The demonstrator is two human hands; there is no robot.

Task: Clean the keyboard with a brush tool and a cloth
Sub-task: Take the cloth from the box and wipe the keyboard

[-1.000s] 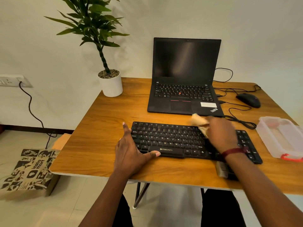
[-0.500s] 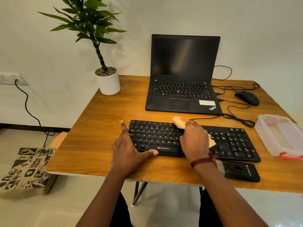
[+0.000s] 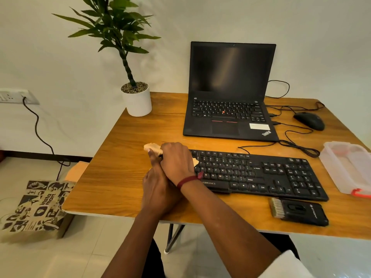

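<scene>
Wooden table (image 3: 124,177) fills our view from above, with an open black laptop (image 3: 230,91) at its far side. Nearer to us the black keyboard (image 3: 261,173) lies lengthwise across the table, its left end hidden under two crossed hands. A black brush tool (image 3: 299,211) lies on the table just in front of the keyboard's right end, with no hand on it.

The left hand (image 3: 156,189) rests flat at the keyboard's left end, fingers straight and pointing away from us. It braces the keyboard and has kept this place over the last second. The right hand (image 3: 176,161) lies across and on top of it, fingers curled round a bunched beige cloth (image 3: 153,147). The cloth pokes out beyond the knuckles at the keyboard's far left corner.

A second ago this hand and the cloth were over the keyboard's right part. Half a second ago they were over the middle, and now they are at the left end. We judge that one wiping pass from right to left is just finishing, so the cloth stage is well under way. Another pass may follow.
</scene>
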